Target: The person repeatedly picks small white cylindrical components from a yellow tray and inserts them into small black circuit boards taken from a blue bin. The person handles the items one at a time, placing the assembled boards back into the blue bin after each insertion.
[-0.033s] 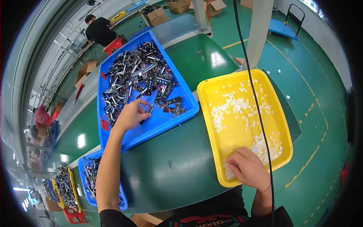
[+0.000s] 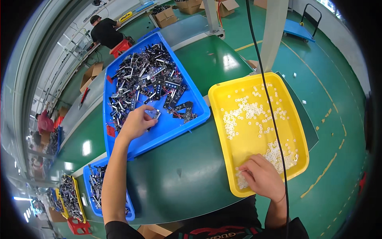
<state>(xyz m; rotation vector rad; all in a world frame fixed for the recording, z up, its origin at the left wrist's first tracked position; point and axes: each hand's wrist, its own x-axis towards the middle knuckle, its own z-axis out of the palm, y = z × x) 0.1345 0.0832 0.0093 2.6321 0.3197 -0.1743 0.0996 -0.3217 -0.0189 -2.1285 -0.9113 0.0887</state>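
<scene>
We stood at a dark green worktable set on a glossy green floor marked with yellow lines. Beyond the table's far edge rose a pale grey post, and past that post a blue flat trolley was parked. Open cardboard boxes sat on the floor behind the table. Left of the table a long grey bench ran away, where a person in black sat on a red stool. Ceiling light glared off the tabletop.

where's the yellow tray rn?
In the head view the yellow tray sits on the green table at the person's right, beside the big blue tray. The right hand rests in its near corner among small white parts.
</scene>
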